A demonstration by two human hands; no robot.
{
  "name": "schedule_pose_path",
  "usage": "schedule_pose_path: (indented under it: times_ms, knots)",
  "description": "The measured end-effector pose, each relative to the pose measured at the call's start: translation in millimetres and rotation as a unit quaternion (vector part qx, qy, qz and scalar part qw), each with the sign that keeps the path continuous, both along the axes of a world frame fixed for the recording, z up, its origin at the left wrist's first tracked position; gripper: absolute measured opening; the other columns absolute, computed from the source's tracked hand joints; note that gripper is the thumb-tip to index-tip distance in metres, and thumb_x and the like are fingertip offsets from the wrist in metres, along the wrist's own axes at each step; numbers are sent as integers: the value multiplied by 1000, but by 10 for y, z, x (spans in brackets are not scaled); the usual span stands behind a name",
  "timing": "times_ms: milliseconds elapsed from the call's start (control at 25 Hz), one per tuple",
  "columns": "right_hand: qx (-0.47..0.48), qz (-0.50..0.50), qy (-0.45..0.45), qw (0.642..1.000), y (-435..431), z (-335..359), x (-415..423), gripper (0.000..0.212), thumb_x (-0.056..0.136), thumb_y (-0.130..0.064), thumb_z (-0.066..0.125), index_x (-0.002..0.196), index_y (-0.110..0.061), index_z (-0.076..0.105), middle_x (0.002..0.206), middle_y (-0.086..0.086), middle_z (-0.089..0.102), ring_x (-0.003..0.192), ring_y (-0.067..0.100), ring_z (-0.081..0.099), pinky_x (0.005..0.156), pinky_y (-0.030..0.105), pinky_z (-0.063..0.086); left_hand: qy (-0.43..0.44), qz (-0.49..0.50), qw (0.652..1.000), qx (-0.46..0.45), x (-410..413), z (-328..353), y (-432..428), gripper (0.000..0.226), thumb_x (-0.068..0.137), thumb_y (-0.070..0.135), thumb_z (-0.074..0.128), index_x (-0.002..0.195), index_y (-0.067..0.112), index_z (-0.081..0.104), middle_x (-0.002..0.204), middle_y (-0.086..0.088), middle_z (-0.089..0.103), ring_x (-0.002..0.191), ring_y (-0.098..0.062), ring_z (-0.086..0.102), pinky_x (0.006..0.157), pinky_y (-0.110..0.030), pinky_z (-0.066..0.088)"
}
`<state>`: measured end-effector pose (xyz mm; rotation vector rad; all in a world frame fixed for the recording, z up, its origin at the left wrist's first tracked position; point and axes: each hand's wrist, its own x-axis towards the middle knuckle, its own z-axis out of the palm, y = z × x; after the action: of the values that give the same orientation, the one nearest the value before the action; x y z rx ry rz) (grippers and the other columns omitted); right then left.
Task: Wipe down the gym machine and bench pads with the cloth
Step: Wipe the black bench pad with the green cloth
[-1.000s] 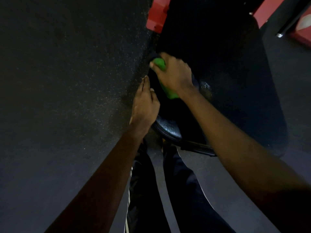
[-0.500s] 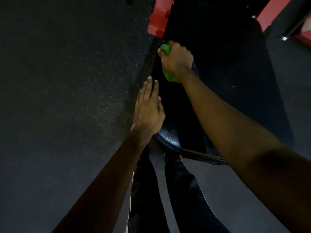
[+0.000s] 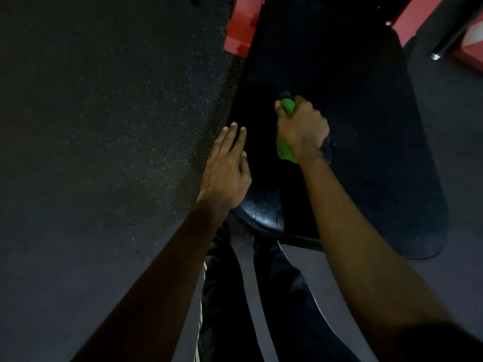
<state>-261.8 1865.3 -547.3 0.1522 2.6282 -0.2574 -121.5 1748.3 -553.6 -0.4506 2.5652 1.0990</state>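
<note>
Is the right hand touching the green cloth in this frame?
Touching. The head view shows the right hand curled round the green cloth, which sticks out at both ends of the fist.

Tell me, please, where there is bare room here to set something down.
The speckled floor left of the pad is bare, from the red frame foot down to the left hand. The pad's far stretch beyond the right hand looks free too, though dark. Crowded: the pad's near end, with both hands and the green cloth.

No readable text, labels or numbers anywhere in view
</note>
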Motion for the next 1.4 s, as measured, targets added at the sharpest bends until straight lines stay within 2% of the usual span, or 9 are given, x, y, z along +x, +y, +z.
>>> schedule_pose_path:
  times_ms: [120,240,520,760,880,960,1120,1240,1400]
  knots:
    - [-53,104,-14,993,-257,126,297,43,99,-56,48,121,-21,59,114,10,70,104,35,67,72,35,41,-4,-4,1000,-9,-5,-28,-1,52,105,19,32,156,12,28,166,-5,17,153,-19,7,125,-40,16]
    - [-68,127,-25,989,121,445,554,45,99,-56,51,129,-22,58,117,9,68,106,35,65,78,40,49,-8,-7,1000,-17,-20,19,6,51,105,18,33,156,11,29,166,-6,18,153,-20,9,124,-43,17]
    - [65,-79,21,995,1188,542,766,52,97,-63,47,122,-19,59,109,19,71,99,44,65,77,42,48,-29,-29,998,-49,-36,97,17,53,106,20,30,158,12,21,167,-7,12,154,-20,4,126,-39,6]
    - [-29,72,17,997,237,564,1030,44,99,-59,47,123,-24,59,114,5,70,102,30,68,68,33,40,-79,-3,996,-42,-173,102,79,57,104,20,38,158,13,19,167,-6,8,154,-21,2,125,-37,1]
    - [-97,110,-11,989,525,856,1334,45,98,-54,54,139,-34,52,141,-8,58,129,15,56,90,33,49,-75,-21,992,-97,-130,119,150,57,106,26,34,159,12,16,167,-7,8,154,-22,2,125,-39,2]
    - [-94,73,-6,993,939,976,1418,42,98,-53,56,138,-41,51,143,-8,57,126,20,58,92,36,50,-68,-33,989,-125,-101,119,162,57,106,28,30,159,12,15,167,-8,8,154,-22,3,125,-39,3]
    - [20,-77,-6,997,1655,853,1284,43,96,-62,48,128,-35,54,117,9,70,99,39,67,83,50,56,-63,-16,990,-126,-115,111,190,56,107,30,30,159,13,18,167,-6,11,154,-20,5,126,-38,4]
    - [52,-98,28,993,1382,730,1270,47,97,-63,45,127,-29,57,113,10,71,98,39,68,81,46,55,-54,10,992,-113,-105,104,191,55,106,30,32,158,14,23,166,-5,15,154,-19,8,126,-38,7]
    - [-10,6,38,999,607,542,1235,48,99,-55,51,136,-26,57,128,4,65,116,28,64,81,37,52,-49,15,992,-112,-106,92,195,54,106,30,32,157,15,26,166,-5,17,154,-19,10,126,-38,8]
